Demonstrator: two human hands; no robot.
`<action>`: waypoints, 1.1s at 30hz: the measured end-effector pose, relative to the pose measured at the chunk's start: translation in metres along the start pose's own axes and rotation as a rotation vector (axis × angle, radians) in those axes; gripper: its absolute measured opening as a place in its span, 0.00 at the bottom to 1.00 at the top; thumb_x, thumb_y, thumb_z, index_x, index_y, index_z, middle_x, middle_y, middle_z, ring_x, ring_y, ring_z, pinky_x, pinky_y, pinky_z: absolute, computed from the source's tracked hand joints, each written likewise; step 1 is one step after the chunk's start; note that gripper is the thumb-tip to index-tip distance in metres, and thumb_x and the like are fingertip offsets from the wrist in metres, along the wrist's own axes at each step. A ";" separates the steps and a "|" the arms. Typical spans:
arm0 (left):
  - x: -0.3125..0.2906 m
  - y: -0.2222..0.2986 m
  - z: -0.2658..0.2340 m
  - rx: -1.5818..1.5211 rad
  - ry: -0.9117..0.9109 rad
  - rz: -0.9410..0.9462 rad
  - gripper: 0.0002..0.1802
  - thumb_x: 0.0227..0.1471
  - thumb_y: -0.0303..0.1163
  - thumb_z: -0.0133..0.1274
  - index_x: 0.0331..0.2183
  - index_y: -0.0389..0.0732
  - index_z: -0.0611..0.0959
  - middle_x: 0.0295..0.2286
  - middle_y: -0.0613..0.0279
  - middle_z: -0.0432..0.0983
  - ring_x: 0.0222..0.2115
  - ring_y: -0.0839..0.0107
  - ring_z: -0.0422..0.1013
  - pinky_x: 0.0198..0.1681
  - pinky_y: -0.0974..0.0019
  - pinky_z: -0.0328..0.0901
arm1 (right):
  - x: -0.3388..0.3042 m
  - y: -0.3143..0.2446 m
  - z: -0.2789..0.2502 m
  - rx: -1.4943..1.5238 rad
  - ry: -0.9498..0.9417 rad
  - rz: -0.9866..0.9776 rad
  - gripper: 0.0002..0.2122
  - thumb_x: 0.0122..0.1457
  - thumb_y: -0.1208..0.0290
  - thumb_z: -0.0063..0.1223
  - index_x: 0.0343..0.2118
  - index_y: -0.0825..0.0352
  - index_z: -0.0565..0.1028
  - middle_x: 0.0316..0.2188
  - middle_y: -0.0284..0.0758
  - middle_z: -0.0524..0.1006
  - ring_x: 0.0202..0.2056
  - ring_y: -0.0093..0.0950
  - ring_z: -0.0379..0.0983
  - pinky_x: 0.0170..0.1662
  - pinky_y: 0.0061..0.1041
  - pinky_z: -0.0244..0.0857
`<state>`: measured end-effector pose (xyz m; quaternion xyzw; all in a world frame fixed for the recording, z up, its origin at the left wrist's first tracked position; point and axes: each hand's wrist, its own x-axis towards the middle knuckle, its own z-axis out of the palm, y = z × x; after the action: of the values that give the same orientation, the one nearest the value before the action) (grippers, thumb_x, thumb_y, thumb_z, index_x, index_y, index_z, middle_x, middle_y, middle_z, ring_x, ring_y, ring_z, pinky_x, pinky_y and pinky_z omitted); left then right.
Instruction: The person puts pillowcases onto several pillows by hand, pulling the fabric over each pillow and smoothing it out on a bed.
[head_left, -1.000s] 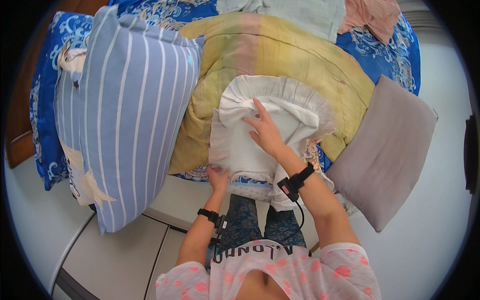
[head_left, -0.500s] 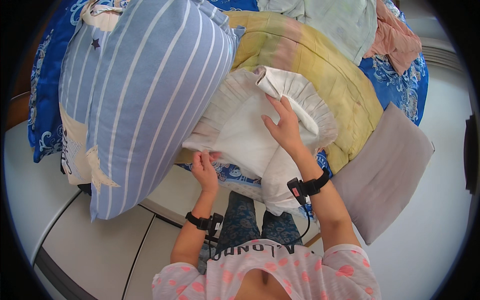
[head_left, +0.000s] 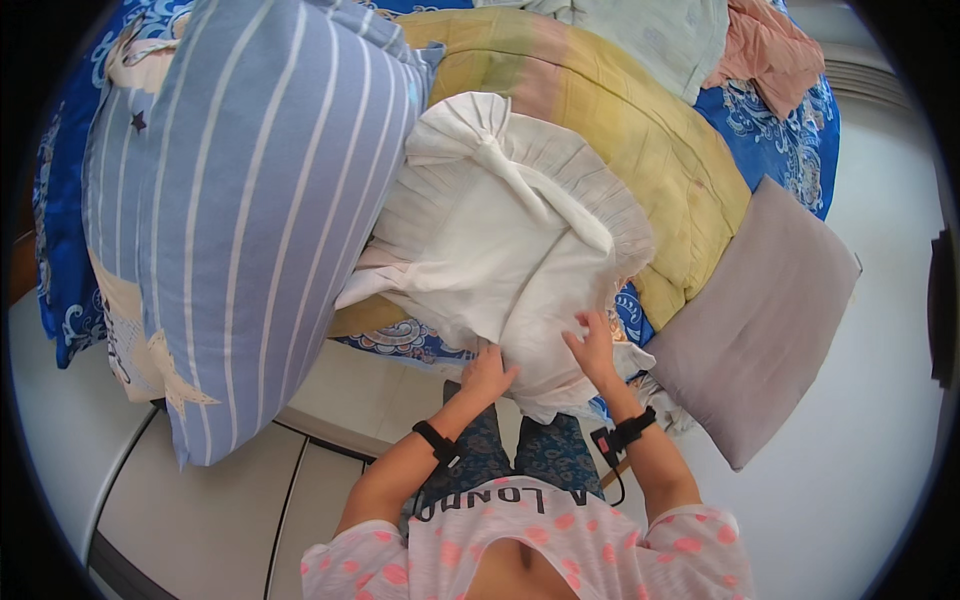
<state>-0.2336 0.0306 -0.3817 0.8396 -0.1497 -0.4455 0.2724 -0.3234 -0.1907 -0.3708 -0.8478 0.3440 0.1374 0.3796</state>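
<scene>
A white cloth with a pleated ruffle lies spread in front of me, its far corner bunched and a rolled fold running across its right part. At its near edge my left hand is closed, fingertips pinching the hem. My right hand is over the cloth's near right part, fingers apart and curved, holding nothing. A black strap with a small box sits on each forearm.
A large blue-striped pillow stands along the left. Beyond the cloth lies a yellow quilt, with a pale green cloth and a pink cloth farther back. To the right is a grey cushion. Blue patterned bedding lies underneath.
Both hands have come nearer to me; the left also went right along the hem, while the right left the cloth's far fold. The cloth's far corner now lies bunched farther left.
</scene>
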 end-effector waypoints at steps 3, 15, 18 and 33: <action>0.008 -0.006 0.020 0.171 -0.478 -0.210 0.31 0.46 0.54 0.58 0.39 0.33 0.80 0.39 0.42 0.77 0.40 0.47 0.74 0.44 0.50 0.68 | -0.041 0.029 0.009 -0.089 0.144 0.209 0.28 0.40 0.70 0.68 0.46 0.71 0.68 0.44 0.48 0.68 0.47 0.46 0.65 0.51 0.38 0.60; 0.002 0.012 0.065 0.078 -0.555 0.114 0.28 0.49 0.51 0.54 0.25 0.29 0.81 0.25 0.40 0.77 0.30 0.45 0.75 0.35 0.51 0.68 | -0.076 0.115 0.045 0.279 0.225 0.695 0.09 0.53 0.70 0.59 0.24 0.71 0.74 0.16 0.29 0.71 0.19 0.24 0.67 0.24 0.27 0.60; 0.000 0.033 0.055 0.056 -0.615 0.124 0.28 0.50 0.51 0.54 0.24 0.30 0.81 0.23 0.41 0.76 0.27 0.46 0.74 0.33 0.51 0.67 | -0.076 0.103 0.018 0.113 0.402 0.475 0.10 0.53 0.69 0.56 0.27 0.71 0.72 0.17 0.39 0.71 0.22 0.30 0.70 0.28 0.33 0.63; 0.001 0.036 0.097 -0.965 -0.127 -0.883 0.24 0.55 0.42 0.56 0.49 0.39 0.72 0.42 0.60 0.69 0.44 0.62 0.69 0.43 0.54 0.68 | -0.086 0.073 -0.028 -0.075 0.376 -0.096 0.29 0.47 0.71 0.63 0.54 0.69 0.66 0.47 0.46 0.69 0.48 0.43 0.67 0.48 0.35 0.65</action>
<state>-0.3139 -0.0304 -0.4049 0.5779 0.4098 -0.5812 0.4004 -0.4367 -0.2055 -0.3495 -0.8876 0.3625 -0.0290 0.2827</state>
